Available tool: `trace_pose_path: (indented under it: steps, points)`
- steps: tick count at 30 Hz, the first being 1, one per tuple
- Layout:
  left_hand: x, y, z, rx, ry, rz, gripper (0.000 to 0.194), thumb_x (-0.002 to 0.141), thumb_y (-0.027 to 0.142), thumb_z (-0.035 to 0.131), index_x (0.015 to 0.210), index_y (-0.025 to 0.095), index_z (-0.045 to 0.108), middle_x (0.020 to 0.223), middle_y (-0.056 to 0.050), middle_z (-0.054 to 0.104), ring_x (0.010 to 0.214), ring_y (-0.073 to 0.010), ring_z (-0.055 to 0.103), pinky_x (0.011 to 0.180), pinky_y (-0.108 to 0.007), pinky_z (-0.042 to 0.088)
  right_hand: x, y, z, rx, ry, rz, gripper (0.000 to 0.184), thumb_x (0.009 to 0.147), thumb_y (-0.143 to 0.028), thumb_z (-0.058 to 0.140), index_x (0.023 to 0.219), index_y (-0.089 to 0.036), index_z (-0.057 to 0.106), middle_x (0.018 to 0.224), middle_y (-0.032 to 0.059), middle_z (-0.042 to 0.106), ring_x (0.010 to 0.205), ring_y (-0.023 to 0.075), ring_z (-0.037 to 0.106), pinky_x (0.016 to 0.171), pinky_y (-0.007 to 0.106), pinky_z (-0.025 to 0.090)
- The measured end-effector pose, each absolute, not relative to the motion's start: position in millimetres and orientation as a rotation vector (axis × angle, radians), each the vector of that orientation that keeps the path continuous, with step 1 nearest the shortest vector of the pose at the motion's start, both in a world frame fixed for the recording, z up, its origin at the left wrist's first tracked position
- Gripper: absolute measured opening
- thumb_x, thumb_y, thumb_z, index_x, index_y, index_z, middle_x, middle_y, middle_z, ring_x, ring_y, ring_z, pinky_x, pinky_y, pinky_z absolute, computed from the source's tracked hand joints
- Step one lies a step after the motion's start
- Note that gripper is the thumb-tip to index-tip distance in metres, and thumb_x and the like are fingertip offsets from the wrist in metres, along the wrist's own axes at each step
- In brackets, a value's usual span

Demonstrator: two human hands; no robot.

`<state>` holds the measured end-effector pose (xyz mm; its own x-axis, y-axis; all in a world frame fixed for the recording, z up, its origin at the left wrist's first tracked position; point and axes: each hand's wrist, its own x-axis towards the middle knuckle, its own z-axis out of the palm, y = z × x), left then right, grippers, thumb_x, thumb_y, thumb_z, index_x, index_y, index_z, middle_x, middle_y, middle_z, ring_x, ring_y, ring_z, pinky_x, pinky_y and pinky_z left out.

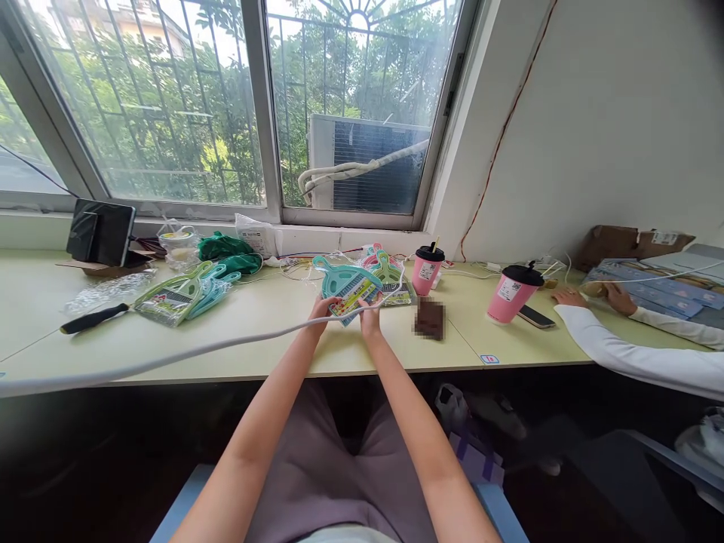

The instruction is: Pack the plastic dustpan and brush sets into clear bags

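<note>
My left hand (322, 311) and my right hand (370, 317) are closed on the lower edge of a packaged teal mini dustpan set (342, 280), one at each side. A printed card covers its front, and its handle points up and to the left. Just behind it on the table lie a packaged green dustpan set (387, 268) and a pink one (370, 258), partly hidden. A white cable (237, 341) runs across the view in front of my hands.
Green and blue dustpan sets (170, 296) lie left, beside a black-handled tool (93, 320). A tablet (102, 232) stands farther left. Pink cups (425, 271) and a phone (536, 317) are right. Another person's sleeve (611, 354) and hands lie at far right near boxes (645, 283).
</note>
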<state>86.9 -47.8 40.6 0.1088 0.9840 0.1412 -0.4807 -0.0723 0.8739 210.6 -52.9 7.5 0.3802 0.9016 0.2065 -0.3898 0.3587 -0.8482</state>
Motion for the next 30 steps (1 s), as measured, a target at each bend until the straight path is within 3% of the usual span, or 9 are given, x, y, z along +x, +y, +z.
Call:
trace_pose_path:
  steps: [5,10,18,24,30]
  points:
    - [83.9,-43.7,38.4,0.987,0.645,1.376,0.048,0.054,0.015,0.077,0.1,0.02,0.064,0.075,0.0,0.069,0.075,-0.0204,0.066,0.071,-0.032,0.051,210.9,-54.0,6.4,-0.791,-0.649,1.045,0.061,0.07,-0.017,0.065,0.127,-0.026,0.047,0.116,0.0047,0.068,0.107,0.0182,0.065,0.097,0.037,0.054]
    - [80.8,-40.7,34.1,1.08,0.691,1.304,0.036,0.058,0.022,0.079,0.09,0.017,0.065,0.08,-0.003,0.07,0.078,-0.0204,0.065,0.072,-0.03,0.049,215.8,-52.5,8.3,-0.757,-0.581,1.075,0.04,0.063,-0.012,0.072,0.101,-0.019,0.06,0.095,0.0043,0.073,0.1,0.0202,0.068,0.092,0.036,0.057]
    - [82.4,-40.4,23.1,1.263,0.605,1.062,0.041,0.066,0.027,0.082,0.104,0.016,0.068,0.109,-0.009,0.072,0.104,-0.0248,0.064,0.092,-0.036,0.046,221.4,-53.1,13.9,-0.651,-0.505,0.935,0.038,0.066,-0.01,0.068,0.103,-0.017,0.062,0.096,0.0047,0.074,0.098,0.0175,0.069,0.096,0.035,0.054]
    - [89.3,-50.0,24.8,1.49,0.438,0.85,0.061,0.068,0.029,0.084,0.125,0.018,0.064,0.122,-0.014,0.068,0.111,-0.0294,0.066,0.1,-0.042,0.046,223.4,-48.0,16.7,-0.698,-0.33,0.831,0.036,0.069,-0.011,0.062,0.104,-0.018,0.057,0.104,0.0051,0.072,0.096,0.0148,0.069,0.094,0.031,0.054]
    - [98.9,-46.5,21.3,1.547,0.699,1.003,0.044,0.068,0.045,0.082,0.096,0.012,0.071,0.098,-0.014,0.075,0.084,-0.0251,0.072,0.081,-0.036,0.054,215.6,-48.8,18.3,-0.854,-0.228,0.883,0.025,0.072,-0.012,0.058,0.094,-0.022,0.051,0.094,0.0018,0.07,0.082,0.0148,0.069,0.07,0.027,0.059]
